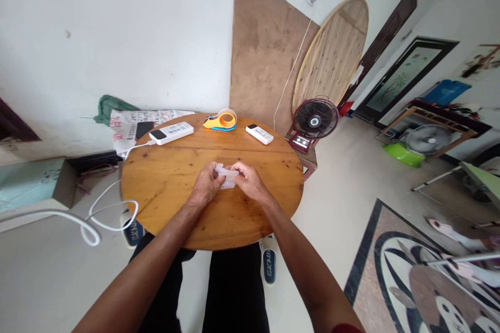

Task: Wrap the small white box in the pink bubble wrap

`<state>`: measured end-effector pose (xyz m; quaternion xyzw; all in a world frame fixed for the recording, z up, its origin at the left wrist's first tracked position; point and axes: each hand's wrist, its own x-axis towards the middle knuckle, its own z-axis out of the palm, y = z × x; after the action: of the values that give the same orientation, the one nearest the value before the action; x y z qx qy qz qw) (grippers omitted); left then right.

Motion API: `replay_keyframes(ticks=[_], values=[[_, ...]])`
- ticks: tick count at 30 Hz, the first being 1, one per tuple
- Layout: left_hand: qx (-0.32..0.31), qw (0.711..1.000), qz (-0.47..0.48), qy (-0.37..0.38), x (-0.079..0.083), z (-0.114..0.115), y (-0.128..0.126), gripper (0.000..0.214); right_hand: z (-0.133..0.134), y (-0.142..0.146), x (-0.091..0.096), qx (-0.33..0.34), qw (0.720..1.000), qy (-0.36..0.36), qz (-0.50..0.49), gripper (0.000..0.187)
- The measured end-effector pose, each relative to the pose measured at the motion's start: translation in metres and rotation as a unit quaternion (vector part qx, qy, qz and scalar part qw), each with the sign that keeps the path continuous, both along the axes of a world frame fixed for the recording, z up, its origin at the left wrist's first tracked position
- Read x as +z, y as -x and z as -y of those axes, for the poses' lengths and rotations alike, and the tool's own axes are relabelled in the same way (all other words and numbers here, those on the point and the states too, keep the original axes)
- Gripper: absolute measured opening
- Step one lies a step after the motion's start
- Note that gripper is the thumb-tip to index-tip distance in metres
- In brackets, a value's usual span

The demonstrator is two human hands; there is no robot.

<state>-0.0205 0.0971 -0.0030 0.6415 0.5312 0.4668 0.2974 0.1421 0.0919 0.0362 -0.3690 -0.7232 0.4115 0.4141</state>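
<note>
Over the near middle of the round wooden table [164,192], both my hands grip a small translucent whitish piece [227,172], perhaps plastic; its exact kind I cannot make out. My left hand [207,183] is closed on its left end. Fingers and thumb of my right hand [249,181] pinch the right end. Part of the piece hangs below, close to the tabletop, and my fingers hide its ends.
Along the table's far edge are a white power-bank-like device [172,133] with a white cable [94,213], an orange tape dispenser [222,120] and a smaller white device [260,134]. A fan [315,118] stands right of the table. Another person's legs [464,250] show far right.
</note>
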Motion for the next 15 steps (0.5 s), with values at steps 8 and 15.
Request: replay_keyframes(ticks=[8,15], values=[[-0.035,0.997,-0.069,-0.005,0.014,0.005,0.011,0.011,-0.002,-0.003,-0.009,-0.005,1.0,-0.018,0.023,0.01],[-0.067,0.976,-0.136,-0.155,0.004,0.029,0.026,0.041,0.008,-0.003,-0.011,0.028,0.999,-0.039,0.007,0.007]])
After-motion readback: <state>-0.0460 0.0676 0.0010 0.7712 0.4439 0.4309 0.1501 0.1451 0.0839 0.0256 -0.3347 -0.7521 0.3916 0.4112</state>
